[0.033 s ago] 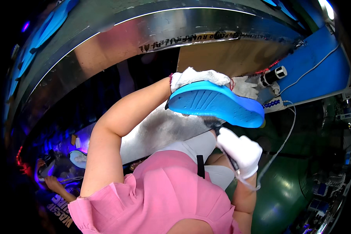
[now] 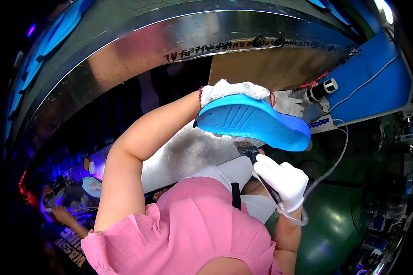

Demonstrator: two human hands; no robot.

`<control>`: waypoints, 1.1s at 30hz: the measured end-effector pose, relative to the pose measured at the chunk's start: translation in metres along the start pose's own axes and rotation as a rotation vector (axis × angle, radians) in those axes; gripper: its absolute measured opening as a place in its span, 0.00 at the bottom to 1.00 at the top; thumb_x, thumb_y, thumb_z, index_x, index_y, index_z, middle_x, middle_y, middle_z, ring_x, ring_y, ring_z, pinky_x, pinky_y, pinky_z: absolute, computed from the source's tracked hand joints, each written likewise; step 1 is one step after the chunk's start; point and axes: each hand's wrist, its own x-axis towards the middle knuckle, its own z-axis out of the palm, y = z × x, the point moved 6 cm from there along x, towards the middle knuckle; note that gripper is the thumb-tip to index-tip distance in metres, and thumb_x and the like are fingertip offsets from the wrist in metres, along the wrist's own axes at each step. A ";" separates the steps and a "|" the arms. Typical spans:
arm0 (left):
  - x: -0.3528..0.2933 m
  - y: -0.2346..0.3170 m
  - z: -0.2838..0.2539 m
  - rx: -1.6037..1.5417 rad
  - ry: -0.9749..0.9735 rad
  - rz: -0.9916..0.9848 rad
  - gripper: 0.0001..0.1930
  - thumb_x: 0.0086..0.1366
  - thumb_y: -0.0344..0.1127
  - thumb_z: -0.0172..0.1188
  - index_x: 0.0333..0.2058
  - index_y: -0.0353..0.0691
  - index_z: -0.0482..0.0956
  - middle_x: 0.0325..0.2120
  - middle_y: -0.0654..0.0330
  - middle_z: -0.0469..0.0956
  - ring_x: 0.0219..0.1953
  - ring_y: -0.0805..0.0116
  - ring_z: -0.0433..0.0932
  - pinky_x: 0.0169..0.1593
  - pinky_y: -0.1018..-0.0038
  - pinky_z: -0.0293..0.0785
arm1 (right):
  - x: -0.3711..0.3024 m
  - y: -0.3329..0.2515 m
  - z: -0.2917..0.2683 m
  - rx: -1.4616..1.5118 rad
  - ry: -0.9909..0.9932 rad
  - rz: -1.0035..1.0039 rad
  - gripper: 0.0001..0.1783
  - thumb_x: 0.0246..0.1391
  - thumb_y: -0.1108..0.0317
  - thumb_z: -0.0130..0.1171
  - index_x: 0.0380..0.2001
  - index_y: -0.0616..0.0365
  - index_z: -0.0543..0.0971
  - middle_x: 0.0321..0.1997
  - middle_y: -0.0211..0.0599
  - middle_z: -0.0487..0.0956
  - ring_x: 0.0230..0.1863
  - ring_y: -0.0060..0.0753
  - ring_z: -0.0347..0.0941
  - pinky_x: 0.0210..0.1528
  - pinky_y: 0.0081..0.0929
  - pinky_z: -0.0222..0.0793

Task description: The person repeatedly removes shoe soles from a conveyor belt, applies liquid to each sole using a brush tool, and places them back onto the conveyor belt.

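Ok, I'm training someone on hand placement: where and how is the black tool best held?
Grip the black tool by its slim handle, probably from the right in a closed grip: the handle slants down and right, away from a wider head. The right hand holds it there.

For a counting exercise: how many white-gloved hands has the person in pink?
2: left hand at the far edge of a blue foot-shaped sole, partly hidden; right hand around a slim black tool.
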 end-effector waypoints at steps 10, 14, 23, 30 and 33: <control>-0.024 0.138 0.031 -1.266 -0.087 -0.716 0.32 0.64 0.64 0.53 0.53 0.42 0.76 0.45 0.46 0.78 0.43 0.51 0.80 0.44 0.54 0.77 | -0.001 0.029 -0.006 0.171 0.278 0.161 0.15 0.35 0.79 0.74 0.31 0.56 0.83 0.35 0.42 0.85 0.26 0.41 0.78 0.30 0.30 0.73; -0.050 0.177 0.025 -1.468 -0.036 -0.303 0.43 0.58 0.69 0.54 0.60 0.38 0.65 0.51 0.38 0.71 0.47 0.39 0.77 0.46 0.46 0.76 | -0.021 0.006 -0.012 0.320 0.273 0.047 0.14 0.35 0.75 0.75 0.28 0.54 0.82 0.32 0.45 0.84 0.24 0.38 0.77 0.28 0.27 0.71; -0.043 0.296 -0.076 -1.298 0.421 0.486 0.48 0.63 0.75 0.39 0.63 0.32 0.61 0.62 0.41 0.62 0.68 0.45 0.57 0.51 0.52 0.76 | -0.041 0.032 -0.004 0.637 0.591 0.246 0.25 0.48 0.57 0.74 0.40 0.62 0.75 0.41 0.51 0.82 0.41 0.42 0.80 0.46 0.34 0.76; 0.078 0.300 -0.047 1.049 0.266 0.434 0.18 0.71 0.43 0.48 0.49 0.35 0.76 0.51 0.50 0.73 0.57 0.54 0.69 0.59 0.62 0.66 | -0.069 0.048 -0.003 0.644 0.729 0.483 0.22 0.53 0.61 0.69 0.43 0.65 0.74 0.42 0.47 0.81 0.34 0.27 0.75 0.37 0.21 0.72; 0.118 0.289 -0.069 1.452 0.504 0.014 0.31 0.71 0.59 0.42 0.50 0.34 0.77 0.59 0.46 0.66 0.62 0.48 0.63 0.68 0.52 0.53 | -0.063 0.041 0.000 0.657 0.679 0.407 0.20 0.52 0.64 0.69 0.42 0.66 0.75 0.42 0.47 0.81 0.37 0.30 0.77 0.43 0.25 0.74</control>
